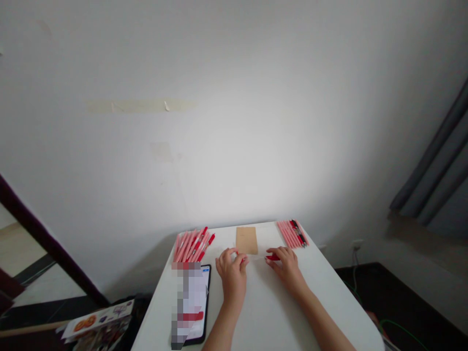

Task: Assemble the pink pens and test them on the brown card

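Note:
Both hands rest on a white table [263, 312] near its far edge. My left hand [231, 269] has its fingers curled and pinches one end of a pen [256, 257] with a pale barrel. My right hand [285, 263] pinches the other end, where a red cap shows. A brown card [246, 240] lies just beyond the hands. To the left a bunch of pink and red pens [193, 245] lies fanned out. At the far right a second, neater row of pink pens [291, 233] lies with a black and red one among them.
A phone [195, 307] with a lit screen lies on the table's left side, near my left forearm. The table stands against a white wall. A printed box [98, 321] sits on the floor at the left, and a grey curtain [435, 170] hangs at the right.

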A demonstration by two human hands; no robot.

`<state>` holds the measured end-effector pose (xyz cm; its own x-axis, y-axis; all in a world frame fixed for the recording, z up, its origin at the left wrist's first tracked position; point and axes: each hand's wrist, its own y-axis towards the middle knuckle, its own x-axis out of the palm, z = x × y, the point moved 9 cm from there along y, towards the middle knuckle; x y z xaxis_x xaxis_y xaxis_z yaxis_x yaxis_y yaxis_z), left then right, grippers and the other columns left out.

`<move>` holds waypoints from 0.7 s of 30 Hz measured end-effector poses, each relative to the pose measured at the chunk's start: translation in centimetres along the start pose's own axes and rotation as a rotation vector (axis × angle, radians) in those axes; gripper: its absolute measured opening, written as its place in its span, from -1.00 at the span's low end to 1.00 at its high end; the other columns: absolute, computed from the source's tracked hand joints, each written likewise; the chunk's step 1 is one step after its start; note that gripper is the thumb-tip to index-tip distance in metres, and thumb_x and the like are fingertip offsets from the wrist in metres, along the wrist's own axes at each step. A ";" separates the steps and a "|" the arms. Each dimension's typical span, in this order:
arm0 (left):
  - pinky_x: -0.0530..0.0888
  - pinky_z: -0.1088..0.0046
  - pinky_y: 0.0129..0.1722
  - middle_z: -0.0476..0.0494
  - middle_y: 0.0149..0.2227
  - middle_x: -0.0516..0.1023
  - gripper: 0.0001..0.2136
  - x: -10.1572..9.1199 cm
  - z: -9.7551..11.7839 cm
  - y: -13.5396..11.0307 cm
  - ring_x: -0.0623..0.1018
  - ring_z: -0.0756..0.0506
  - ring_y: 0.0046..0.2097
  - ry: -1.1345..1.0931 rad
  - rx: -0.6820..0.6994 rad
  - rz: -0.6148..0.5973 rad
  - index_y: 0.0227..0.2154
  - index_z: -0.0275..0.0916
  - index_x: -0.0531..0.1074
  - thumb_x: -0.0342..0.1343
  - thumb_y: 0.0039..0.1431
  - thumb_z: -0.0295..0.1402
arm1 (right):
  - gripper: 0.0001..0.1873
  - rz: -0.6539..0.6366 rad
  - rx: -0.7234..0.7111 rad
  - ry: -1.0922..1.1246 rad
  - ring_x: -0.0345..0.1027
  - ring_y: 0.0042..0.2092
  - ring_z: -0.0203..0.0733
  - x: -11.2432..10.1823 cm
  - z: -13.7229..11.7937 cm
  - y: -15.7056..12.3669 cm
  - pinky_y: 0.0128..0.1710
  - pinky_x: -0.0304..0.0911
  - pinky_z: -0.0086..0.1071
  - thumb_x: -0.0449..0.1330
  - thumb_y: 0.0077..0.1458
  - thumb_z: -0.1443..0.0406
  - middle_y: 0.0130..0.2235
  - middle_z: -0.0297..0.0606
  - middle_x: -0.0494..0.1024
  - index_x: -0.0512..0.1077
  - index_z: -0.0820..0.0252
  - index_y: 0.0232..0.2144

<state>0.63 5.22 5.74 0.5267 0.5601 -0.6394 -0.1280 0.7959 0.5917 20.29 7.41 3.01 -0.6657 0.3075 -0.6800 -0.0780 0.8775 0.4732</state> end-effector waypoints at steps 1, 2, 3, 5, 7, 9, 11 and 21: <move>0.23 0.03 0.07 -0.13 -0.12 0.45 -0.88 0.0 0.0 0.0 0.37 -0.18 0.01 0.004 0.001 0.004 -0.39 -0.09 0.54 0.10 0.09 -0.38 | -0.75 0.013 -0.001 0.001 0.29 -0.12 -0.09 0.0 0.1 0.0 0.00 0.10 -0.14 0.13 0.13 0.13 -0.26 -0.26 0.50 0.43 0.03 -0.15; 0.23 0.04 0.07 -0.13 -0.12 0.45 -0.88 -0.1 0.0 0.0 0.37 -0.18 0.01 0.008 0.005 0.008 -0.39 -0.09 0.54 0.10 0.09 -0.37 | -0.76 0.022 -0.004 -0.002 0.28 -0.11 -0.09 -0.1 0.1 0.0 0.00 0.09 -0.14 0.13 0.13 0.15 -0.25 -0.26 0.50 0.43 0.04 -0.16; 0.24 0.04 0.06 -0.12 -0.12 0.45 -0.88 -0.1 0.0 0.0 0.37 -0.18 0.00 0.011 0.008 0.012 -0.40 -0.09 0.54 0.10 0.09 -0.37 | -0.79 0.025 -0.010 -0.008 0.29 -0.11 -0.10 -0.1 0.0 0.0 0.00 0.10 -0.15 0.12 0.13 0.17 -0.25 -0.27 0.50 0.43 0.05 -0.19; 0.25 0.04 0.06 -0.12 -0.12 0.45 -0.89 -0.1 0.1 0.0 0.37 -0.18 0.00 0.012 0.013 0.014 -0.41 -0.09 0.54 0.10 0.08 -0.37 | -0.84 0.028 -0.022 -0.028 0.29 -0.12 -0.10 -0.2 -0.2 0.0 -0.01 0.10 -0.16 0.10 0.15 0.19 -0.26 -0.27 0.51 0.44 0.05 -0.25; 0.25 0.04 0.06 -0.12 -0.12 0.45 -0.90 0.0 0.1 0.1 0.37 -0.18 0.00 0.009 0.013 0.008 -0.41 -0.10 0.54 0.12 0.06 -0.39 | -0.85 0.023 -0.033 -0.048 0.30 -0.13 -0.11 -0.3 -0.5 0.0 -0.01 0.11 -0.16 0.09 0.16 0.19 -0.27 -0.28 0.51 0.45 0.03 -0.29; 0.24 0.03 0.07 -0.12 -0.12 0.45 -0.89 0.0 0.0 0.1 0.37 -0.18 0.01 0.006 0.009 0.004 -0.40 -0.09 0.53 0.12 0.05 -0.41 | -0.84 0.016 -0.037 -0.061 0.30 -0.14 -0.12 -0.4 -0.7 0.0 -0.02 0.11 -0.17 0.09 0.17 0.18 -0.28 -0.28 0.50 0.46 0.02 -0.30; 0.24 0.03 0.08 -0.12 -0.12 0.45 -0.88 -0.1 0.1 0.0 0.37 -0.19 0.02 0.003 0.008 0.005 -0.39 -0.09 0.53 0.12 0.04 -0.42 | -0.80 0.011 -0.035 -0.065 0.30 -0.16 -0.12 -0.4 -0.7 0.0 -0.03 0.11 -0.17 0.07 0.18 0.15 -0.29 -0.28 0.49 0.47 0.01 -0.32; 0.25 0.04 0.07 -0.12 -0.13 0.45 -0.89 -0.1 0.1 0.0 0.36 -0.18 0.01 0.014 -0.001 0.001 -0.41 -0.09 0.53 0.09 0.10 -0.37 | -0.74 0.052 -0.012 0.006 0.30 -0.11 -0.10 -0.6 -0.2 -0.1 0.02 0.08 -0.13 0.10 0.16 0.15 -0.23 -0.27 0.51 0.41 0.03 -0.12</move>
<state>0.65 5.11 5.88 0.5150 0.5642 -0.6454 -0.1293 0.7954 0.5921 20.52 7.08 3.48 -0.6734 0.3502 -0.6510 -0.0521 0.8560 0.5144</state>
